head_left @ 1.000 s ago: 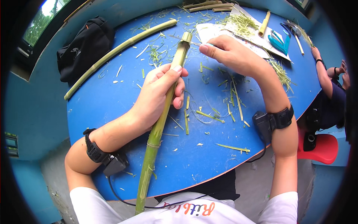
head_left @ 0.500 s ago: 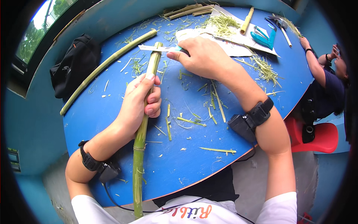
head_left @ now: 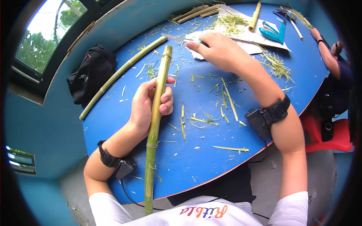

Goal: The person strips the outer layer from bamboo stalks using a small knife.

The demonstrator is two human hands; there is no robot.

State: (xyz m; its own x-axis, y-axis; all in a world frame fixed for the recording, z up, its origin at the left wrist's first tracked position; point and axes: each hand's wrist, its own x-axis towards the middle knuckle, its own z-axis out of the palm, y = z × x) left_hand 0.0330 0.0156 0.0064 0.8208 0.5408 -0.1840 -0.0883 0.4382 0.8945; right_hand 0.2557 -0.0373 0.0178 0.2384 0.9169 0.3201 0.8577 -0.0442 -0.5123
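Observation:
My left hand [head_left: 149, 100] is wrapped round a green bamboo stalk [head_left: 154, 130], whose lower end reaches down to my shirt. The stalk's upper stretch is scraped pale, and strips of skin hang from its lower part. Above the table, my right hand [head_left: 218, 51] grips a utility knife [head_left: 177, 38] with a teal handle. Its blade points left, just beyond the stalk's top end and apart from it. Thin green shavings [head_left: 203, 121] lie scattered on the blue table [head_left: 203, 165] around the stalk.
A second long stalk [head_left: 120, 77] lies on the left beside a black bag [head_left: 92, 75]. Toward the back are a heap of shavings [head_left: 230, 24], a short bamboo piece [head_left: 255, 17] and teal pruning shears [head_left: 274, 34]. Another person's arm [head_left: 328, 54] rests at the far right, near a red chair [head_left: 328, 133].
The knife has lifted off the stalk's top and moved slightly up and away. My left fingers have loosened a little, the thumb shifting behind the stalk. The whole view has shifted slightly.

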